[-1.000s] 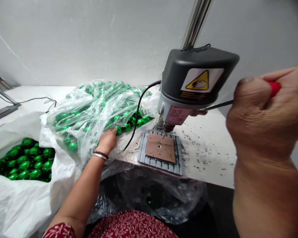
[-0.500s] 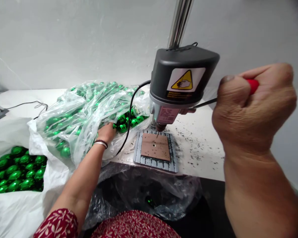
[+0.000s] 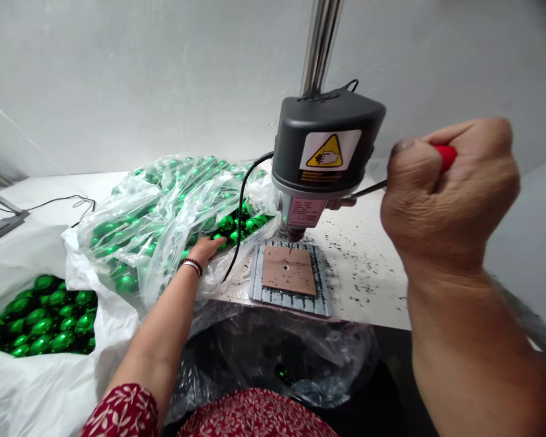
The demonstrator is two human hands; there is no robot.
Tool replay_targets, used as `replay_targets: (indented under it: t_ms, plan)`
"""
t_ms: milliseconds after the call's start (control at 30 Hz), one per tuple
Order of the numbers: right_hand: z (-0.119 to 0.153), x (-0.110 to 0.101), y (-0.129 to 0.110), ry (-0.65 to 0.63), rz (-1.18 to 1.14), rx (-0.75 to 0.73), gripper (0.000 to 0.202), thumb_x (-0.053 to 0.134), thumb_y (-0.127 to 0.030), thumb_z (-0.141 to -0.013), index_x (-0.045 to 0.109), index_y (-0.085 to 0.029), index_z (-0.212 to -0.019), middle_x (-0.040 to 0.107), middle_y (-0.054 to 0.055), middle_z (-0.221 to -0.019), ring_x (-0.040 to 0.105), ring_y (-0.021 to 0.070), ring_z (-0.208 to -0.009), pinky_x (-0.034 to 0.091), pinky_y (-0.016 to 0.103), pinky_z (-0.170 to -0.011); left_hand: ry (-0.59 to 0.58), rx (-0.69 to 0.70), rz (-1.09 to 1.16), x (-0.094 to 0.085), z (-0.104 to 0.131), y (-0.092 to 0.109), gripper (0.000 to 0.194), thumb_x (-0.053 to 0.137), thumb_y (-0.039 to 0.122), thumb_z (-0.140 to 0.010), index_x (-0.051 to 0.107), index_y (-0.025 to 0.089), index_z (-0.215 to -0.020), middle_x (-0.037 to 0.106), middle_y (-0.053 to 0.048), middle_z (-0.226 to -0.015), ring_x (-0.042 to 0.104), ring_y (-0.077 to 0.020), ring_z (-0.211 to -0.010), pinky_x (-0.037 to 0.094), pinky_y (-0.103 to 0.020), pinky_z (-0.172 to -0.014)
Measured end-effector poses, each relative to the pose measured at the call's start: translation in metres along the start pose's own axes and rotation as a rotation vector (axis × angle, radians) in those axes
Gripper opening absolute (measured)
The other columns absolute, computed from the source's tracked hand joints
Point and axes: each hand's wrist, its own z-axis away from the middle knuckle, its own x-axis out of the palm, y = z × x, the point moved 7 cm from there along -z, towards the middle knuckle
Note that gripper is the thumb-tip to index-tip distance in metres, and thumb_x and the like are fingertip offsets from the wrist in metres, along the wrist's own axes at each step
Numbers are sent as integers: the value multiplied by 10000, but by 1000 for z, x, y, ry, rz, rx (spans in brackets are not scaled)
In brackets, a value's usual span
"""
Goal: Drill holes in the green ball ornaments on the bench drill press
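Observation:
My right hand is closed around the red knob of the drill press lever, whose metal rod runs toward the drill head. My left hand reaches into the mouth of a clear plastic bag full of shiny green baubles. Its fingers stretch over the baubles, touching one; the other fingers are partly hidden. The drill press has its bit above a brown square board with a small hole. Nothing sits on that board except dark shavings.
A white sack of green baubles stands at the left. A clear plastic bag hangs below the table edge, with a green glint inside. Green-black shavings litter the white table. A black cable loops beside the drill.
My left hand has moved slightly right and its fingers now reach out over the baubles, more in view. The right hand still grips the knob. The whole view has shifted a little.

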Motion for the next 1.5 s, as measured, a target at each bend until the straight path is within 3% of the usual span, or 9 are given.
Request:
replay_targets:
  t_ms: [100,200,400,500,600,767,1000,1133,1500]
  plan:
    - [1,1,0,13,-4,-24,305,378,-412,-904,526,-150,-853,563,4,-762,458,54,-654,377,235,-644,0,2,26,2,4,4,312,684,413,-695,656,136,-836,602,-16,-611,590,-173,-637,462,-253,-576]
    - [0,3,1,21,-32,-29,292,399,-422,-895,513,-159,-840,558,5,-755,449,65,-648,369,249,-636,5,17,92,-2,16,9,371,644,415,-729,631,138,-976,659,-31,-752,621,-164,-692,482,-246,-597]
    - [-1,7,6,-28,-37,47,250,438,-380,-887,529,-147,-887,545,28,-782,447,78,-665,376,290,-672,-142,102,526,-16,65,31,440,437,512,-873,534,196,-1164,662,-88,-1000,679,-179,-815,521,-272,-603]
    - [0,5,4,4,-51,16,259,430,-386,-883,541,-152,-869,549,22,-777,453,80,-667,374,281,-662,-197,192,583,-18,89,51,574,392,635,-874,460,236,-1282,646,-113,-1100,671,-201,-858,533,-315,-631]
    - [-1,3,2,14,-86,-1,240,443,-382,-879,524,-161,-831,543,11,-737,430,71,-627,358,260,-626,-281,213,646,-7,109,66,641,443,668,-841,390,275,-1345,632,-100,-1134,669,-198,-883,538,-317,-663]
    - [-2,2,0,-9,-98,4,206,451,-362,-881,485,-166,-831,510,0,-715,420,70,-625,366,240,-637,-445,122,831,29,130,73,648,714,461,-693,446,253,-1244,624,-55,-1025,661,-163,-758,487,-256,-588]
    - [-1,-2,-3,16,-175,-16,276,408,-420,-887,483,-165,-810,488,-3,-692,404,66,-617,348,231,-625,-264,303,378,60,136,67,552,741,307,-674,450,197,-1130,574,12,-873,562,-123,-751,463,-245,-661]
    - [-1,-1,-4,9,-184,-21,271,386,-429,-890,455,-174,-827,488,9,-716,442,83,-644,379,246,-645,-287,395,211,72,131,68,543,714,347,-718,460,195,-1173,603,-23,-977,573,-149,-844,467,-278,-762]
    - [-3,-2,-3,-14,-225,37,219,423,-406,-868,366,-218,-771,482,21,-731,511,123,-678,436,278,-654,-184,433,96,86,109,77,551,725,340,-686,479,186,-1155,631,-57,-1027,602,-177,-883,464,-307,-785]
